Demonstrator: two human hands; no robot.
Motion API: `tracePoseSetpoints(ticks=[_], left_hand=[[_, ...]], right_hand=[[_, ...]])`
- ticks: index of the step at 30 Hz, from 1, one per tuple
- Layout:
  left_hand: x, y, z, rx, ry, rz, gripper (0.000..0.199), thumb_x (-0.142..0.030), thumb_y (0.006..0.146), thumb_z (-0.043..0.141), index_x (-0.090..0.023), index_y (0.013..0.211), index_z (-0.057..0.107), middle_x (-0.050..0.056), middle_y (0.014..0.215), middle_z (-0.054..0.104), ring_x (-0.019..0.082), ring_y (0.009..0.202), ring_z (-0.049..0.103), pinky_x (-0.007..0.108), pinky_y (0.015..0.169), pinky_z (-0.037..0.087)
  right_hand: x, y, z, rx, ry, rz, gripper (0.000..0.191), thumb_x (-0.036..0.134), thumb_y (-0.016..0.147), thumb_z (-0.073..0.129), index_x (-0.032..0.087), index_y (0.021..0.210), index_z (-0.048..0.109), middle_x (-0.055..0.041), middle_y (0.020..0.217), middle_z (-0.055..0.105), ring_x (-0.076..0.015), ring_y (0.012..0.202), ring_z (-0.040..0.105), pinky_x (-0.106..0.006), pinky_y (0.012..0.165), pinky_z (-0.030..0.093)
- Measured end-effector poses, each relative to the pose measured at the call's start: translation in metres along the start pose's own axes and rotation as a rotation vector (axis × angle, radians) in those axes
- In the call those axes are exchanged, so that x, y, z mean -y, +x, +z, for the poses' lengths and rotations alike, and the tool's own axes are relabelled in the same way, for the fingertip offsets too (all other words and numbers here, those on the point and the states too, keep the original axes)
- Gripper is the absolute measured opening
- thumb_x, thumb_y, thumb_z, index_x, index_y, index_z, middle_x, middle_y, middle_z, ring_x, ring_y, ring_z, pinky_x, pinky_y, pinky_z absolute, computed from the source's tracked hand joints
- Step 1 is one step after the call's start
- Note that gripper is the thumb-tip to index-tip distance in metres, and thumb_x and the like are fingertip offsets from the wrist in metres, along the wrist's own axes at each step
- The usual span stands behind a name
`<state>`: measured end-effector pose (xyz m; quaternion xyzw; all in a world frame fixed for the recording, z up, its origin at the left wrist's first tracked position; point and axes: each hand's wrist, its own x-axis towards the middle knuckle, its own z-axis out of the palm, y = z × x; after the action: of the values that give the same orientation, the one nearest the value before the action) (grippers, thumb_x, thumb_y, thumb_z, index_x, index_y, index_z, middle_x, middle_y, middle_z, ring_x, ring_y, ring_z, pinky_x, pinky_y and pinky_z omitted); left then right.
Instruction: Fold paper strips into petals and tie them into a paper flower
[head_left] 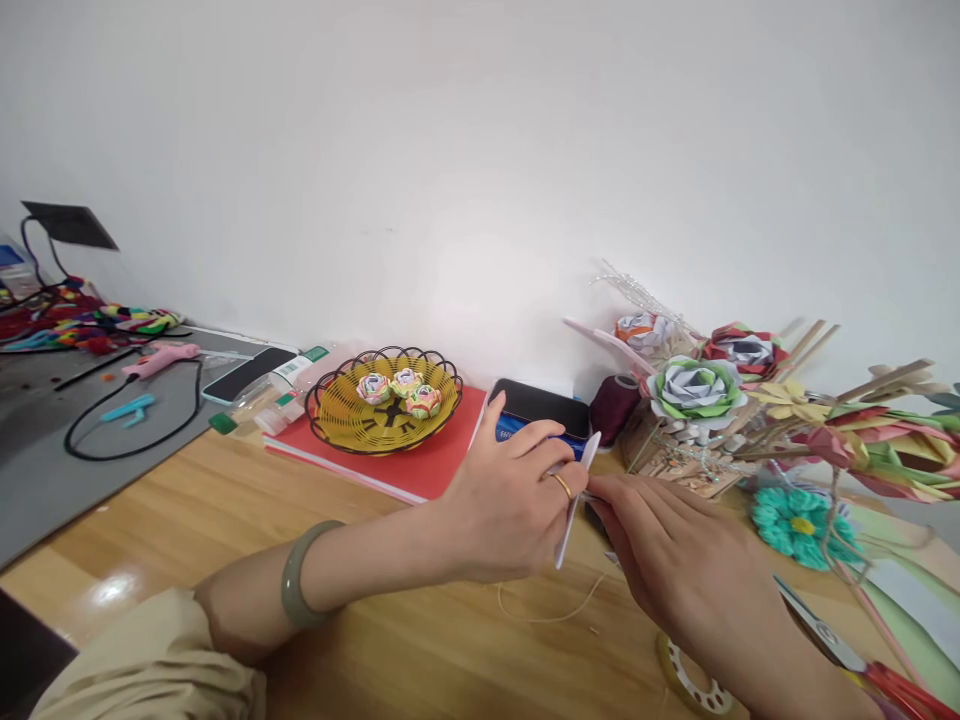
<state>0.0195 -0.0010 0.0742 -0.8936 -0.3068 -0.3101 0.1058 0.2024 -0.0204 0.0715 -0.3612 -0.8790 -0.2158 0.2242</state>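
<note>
Above the wooden table, my left hand (517, 490) is closed around a piece of white paper (576, 505), which stands on edge and looks folded. A ring and a bangle are on this hand and arm. From the right, my right hand (675, 535) meets the same paper with its fingers pressed together at the paper's edge. Its fingertips are mostly hidden. Below the hands, a thin pale thread (551, 620) curves over the tabletop. Just behind them lie a dark phone (541, 405) and a blue packet (507, 428), partly covered by my left hand.
A yellow woven basket (337, 425) with 3 paper flowers rests on red paper (465, 425). To the left are a pink glue gun (165, 360) and another phone (247, 372). Paper flowers (697, 392), a thread spool (613, 408), tape (694, 685) and scissors (829, 640) are at right.
</note>
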Motion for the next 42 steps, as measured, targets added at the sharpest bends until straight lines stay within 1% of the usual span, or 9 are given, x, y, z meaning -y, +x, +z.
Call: tracePoseSetpoints(ticks=[7, 13, 17, 20, 25, 31, 34, 38, 42], left_hand=[[0.004, 0.000, 0.002, -0.005, 0.061, 0.046, 0.017, -0.018, 0.082, 0.039, -0.016, 0.091, 0.053, 0.002, 0.088, 0.061, 0.014, 0.083, 0.053, 0.052, 0.102, 0.015], [0.007, -0.004, 0.006, 0.001, 0.060, 0.114, 0.019, -0.010, 0.080, 0.038, -0.016, 0.091, 0.053, 0.001, 0.080, 0.063, 0.012, 0.075, 0.053, 0.041, 0.098, 0.029], [0.010, -0.005, 0.008, -0.043, 0.012, 0.183, 0.019, -0.007, 0.078, 0.036, -0.016, 0.085, 0.052, 0.001, 0.074, 0.062, 0.012, 0.066, 0.052, 0.029, 0.074, 0.043], [0.010, -0.005, 0.006, 0.048, -0.032, 0.140, 0.022, -0.008, 0.080, 0.033, -0.016, 0.090, 0.052, 0.001, 0.076, 0.060, 0.013, 0.067, 0.052, 0.024, 0.056, 0.040], [0.007, 0.001, 0.000, 0.257, 0.015, 0.032, 0.017, -0.016, 0.086, 0.031, -0.016, 0.091, 0.047, 0.003, 0.084, 0.057, 0.015, 0.074, 0.051, 0.023, 0.054, 0.040], [0.014, 0.001, 0.005, 0.158, 0.060, 0.144, 0.020, -0.017, 0.087, 0.029, -0.016, 0.091, 0.049, 0.002, 0.075, 0.056, 0.014, 0.067, 0.049, 0.023, 0.052, 0.037], [0.017, 0.000, 0.006, 0.103, 0.029, 0.182, 0.018, -0.014, 0.085, 0.033, -0.016, 0.089, 0.050, 0.001, 0.077, 0.058, 0.013, 0.067, 0.050, 0.023, 0.053, 0.036], [0.016, 0.002, 0.004, 0.075, -0.031, 0.247, 0.022, -0.009, 0.081, 0.033, -0.017, 0.087, 0.052, 0.000, 0.072, 0.057, 0.011, 0.063, 0.050, 0.021, 0.050, 0.034], [0.016, 0.003, 0.005, 0.079, -0.121, 0.238, 0.026, -0.009, 0.080, 0.032, -0.016, 0.080, 0.056, 0.001, 0.068, 0.058, 0.010, 0.058, 0.050, 0.020, 0.047, 0.034]], right_hand=[[0.003, 0.004, -0.004, -0.020, -0.117, 0.001, 0.019, 0.024, 0.090, 0.039, 0.013, 0.091, 0.055, -0.0050, 0.075, 0.061, -0.0186, 0.066, 0.054, -0.030, 0.060, 0.036], [0.002, 0.004, -0.006, -0.038, -0.055, -0.014, 0.015, 0.017, 0.088, 0.040, 0.015, 0.086, 0.054, -0.0039, 0.071, 0.059, -0.0175, 0.064, 0.051, -0.029, 0.062, 0.036], [0.002, 0.002, -0.007, -0.019, 0.049, -0.001, 0.016, 0.011, 0.085, 0.039, 0.017, 0.079, 0.052, -0.0010, 0.064, 0.055, -0.0148, 0.057, 0.047, -0.027, 0.056, 0.033], [0.001, 0.002, -0.008, -0.016, 0.103, -0.007, 0.017, 0.009, 0.084, 0.037, 0.018, 0.080, 0.051, 0.0001, 0.062, 0.053, -0.0135, 0.055, 0.046, -0.025, 0.051, 0.031], [-0.003, 0.001, -0.005, 0.050, 0.157, 0.020, 0.016, 0.011, 0.086, 0.036, 0.017, 0.088, 0.050, -0.0008, 0.068, 0.056, -0.0124, 0.055, 0.051, -0.022, 0.048, 0.033], [-0.006, 0.003, -0.004, 0.039, 0.153, 0.093, 0.017, 0.028, 0.090, 0.038, 0.018, 0.096, 0.050, -0.0024, 0.073, 0.063, -0.0139, 0.059, 0.059, -0.022, 0.048, 0.039], [-0.006, 0.002, -0.007, 0.082, 0.186, 0.040, 0.016, 0.023, 0.090, 0.036, 0.018, 0.092, 0.051, -0.0025, 0.071, 0.061, -0.0141, 0.060, 0.057, -0.023, 0.050, 0.038], [-0.003, 0.002, -0.011, 0.094, 0.254, -0.009, 0.023, 0.011, 0.087, 0.032, 0.018, 0.072, 0.048, 0.0003, 0.059, 0.049, -0.0120, 0.051, 0.044, -0.024, 0.047, 0.031], [-0.003, 0.003, -0.009, 0.084, 0.263, -0.017, 0.024, 0.013, 0.087, 0.034, 0.018, 0.067, 0.046, 0.0006, 0.057, 0.046, -0.0117, 0.049, 0.040, -0.024, 0.045, 0.029]])
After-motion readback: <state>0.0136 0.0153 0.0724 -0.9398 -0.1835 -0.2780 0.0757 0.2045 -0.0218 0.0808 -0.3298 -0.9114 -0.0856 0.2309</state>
